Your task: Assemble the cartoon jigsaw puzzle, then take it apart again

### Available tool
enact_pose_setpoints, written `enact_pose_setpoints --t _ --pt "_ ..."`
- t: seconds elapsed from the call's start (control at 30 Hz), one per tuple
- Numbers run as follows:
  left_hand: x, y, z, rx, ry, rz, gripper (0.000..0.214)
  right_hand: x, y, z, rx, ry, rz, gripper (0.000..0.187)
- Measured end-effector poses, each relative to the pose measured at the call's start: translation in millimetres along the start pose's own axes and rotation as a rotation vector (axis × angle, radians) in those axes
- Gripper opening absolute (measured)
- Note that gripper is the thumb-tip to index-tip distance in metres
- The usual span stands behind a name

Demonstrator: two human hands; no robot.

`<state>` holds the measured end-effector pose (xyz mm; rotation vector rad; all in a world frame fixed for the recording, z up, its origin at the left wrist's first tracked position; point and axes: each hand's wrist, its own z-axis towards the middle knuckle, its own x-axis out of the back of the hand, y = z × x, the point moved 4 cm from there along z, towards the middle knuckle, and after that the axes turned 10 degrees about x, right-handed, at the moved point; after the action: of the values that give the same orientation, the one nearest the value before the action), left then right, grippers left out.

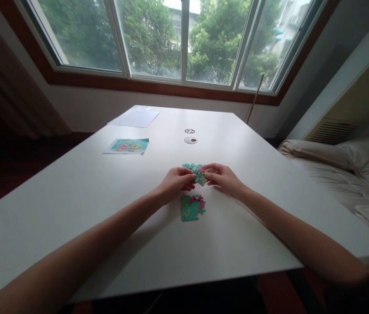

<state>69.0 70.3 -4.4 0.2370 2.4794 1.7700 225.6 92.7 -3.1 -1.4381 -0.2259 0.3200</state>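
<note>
Above the middle of the white table, my left hand (180,179) and my right hand (221,178) face each other with thumbs and fingers pinched. Between them is a small joined cluster of jigsaw puzzle pieces (200,176), green with a paler corner, gripped from both sides. My fingertips cover parts of it. Just behind lie loose green puzzle pieces (189,166), partly hidden by the hands. Nearer me rests a joined puzzle section (191,209), green with pink and yellow, straight along its left and bottom sides and jagged at the right.
A colourful picture sheet (130,146) lies at the left, with white paper (134,117) beyond it. Two small round items (191,140) sit toward the far end of the table (252,226). A beige padded seat (341,170) stands on the right, and a thin stick (255,98) leans by the window.
</note>
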Motion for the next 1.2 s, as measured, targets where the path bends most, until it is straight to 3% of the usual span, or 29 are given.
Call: enact_pose_setpoints --t 0.33,0.7,0.83,1.07,1.2 --pt "2.8 8 3 -0.208 0.035 0.148 0.013 -1 2 -2 -0.169 0.019 0.117 0.020" --pt "14.8 11 4 -0.214 0.168 0.224 0.014 9 -2 0 -0.091 0.068 0.010 0.023" --pt "20.6 12 4 -0.252 0.222 0.261 0.025 9 -2 1 -0.049 0.064 -0.019 0.029" --pt "-3.7 9 -4 -0.201 0.018 0.234 0.024 -1 -4 2 0.092 0.057 -0.023 0.035" --pt "-11.1 8 -8 -0.148 -0.044 0.167 0.020 -6 -3 2 0.102 0.045 0.002 0.034"
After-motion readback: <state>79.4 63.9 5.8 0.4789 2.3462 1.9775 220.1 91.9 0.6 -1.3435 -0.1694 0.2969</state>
